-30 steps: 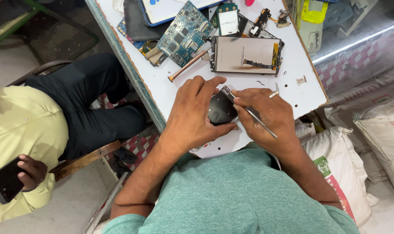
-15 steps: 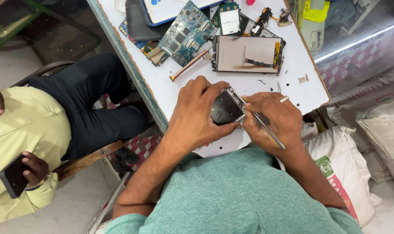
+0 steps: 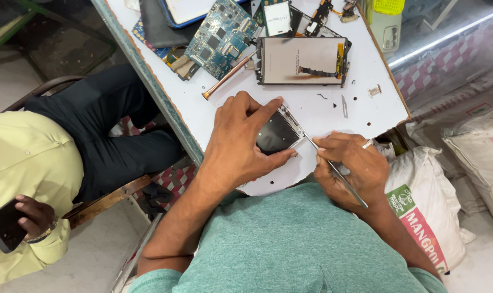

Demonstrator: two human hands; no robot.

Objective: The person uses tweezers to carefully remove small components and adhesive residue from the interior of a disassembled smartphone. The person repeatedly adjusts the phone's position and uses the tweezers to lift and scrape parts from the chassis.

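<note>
The left hand (image 3: 241, 144) grips a small dark phone unit (image 3: 278, 132), fingers closed around its edges, and holds it just above the white tabletop (image 3: 322, 111) near the front edge. The right hand (image 3: 349, 165), at 3 o'clock from the unit, has its fingers pinched shut on thin metal tweezers (image 3: 333, 168), whose tip touches the unit's lower right corner.

Status, judged from the layout: disassembly appears well advanced. At 12 o'clock from the hands lies an opened phone frame (image 3: 303, 61) with its flex cables exposed. A blue-green circuit board (image 3: 222, 37) lies at 11 o'clock, with a copper-coloured screwdriver (image 3: 227, 76) beside it. Small loose parts lie scattered at 1 o'clock. Work on the held unit is not finished; nothing is reassembled.
</note>
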